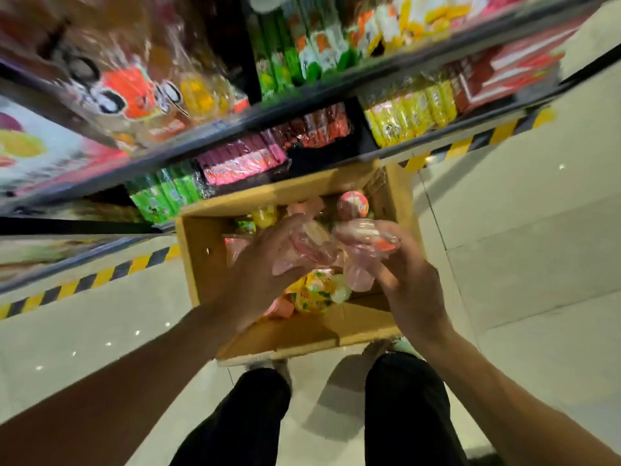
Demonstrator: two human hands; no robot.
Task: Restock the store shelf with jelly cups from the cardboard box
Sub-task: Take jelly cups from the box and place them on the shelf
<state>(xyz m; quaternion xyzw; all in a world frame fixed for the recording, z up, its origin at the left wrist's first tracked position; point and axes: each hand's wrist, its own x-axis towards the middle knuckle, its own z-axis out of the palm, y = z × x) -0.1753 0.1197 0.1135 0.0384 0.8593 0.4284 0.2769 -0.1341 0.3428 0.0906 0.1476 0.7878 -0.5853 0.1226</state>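
Note:
An open cardboard box [201, 250] stands on the floor below the shelves, holding several jelly cups in pink, yellow and orange. Above it my left hand [265, 274] grips a clear pink jelly cup [311, 238]. My right hand [408, 280] grips another pink jelly cup [369, 232] with an orange lid edge. The two cups almost touch over the middle of the box. A yellow-and-green jelly cup [314, 290] lies in the box under my hands, and a pink-lidded one [353, 205] sits at the far side.
Dark shelves [235, 129] run diagonally above the box, packed with green, pink, red and yellow snack packs. A yellow-and-black hazard stripe [100, 277] marks the shelf base. My black-trousered legs [406, 408] stand on the pale tiled floor behind the box.

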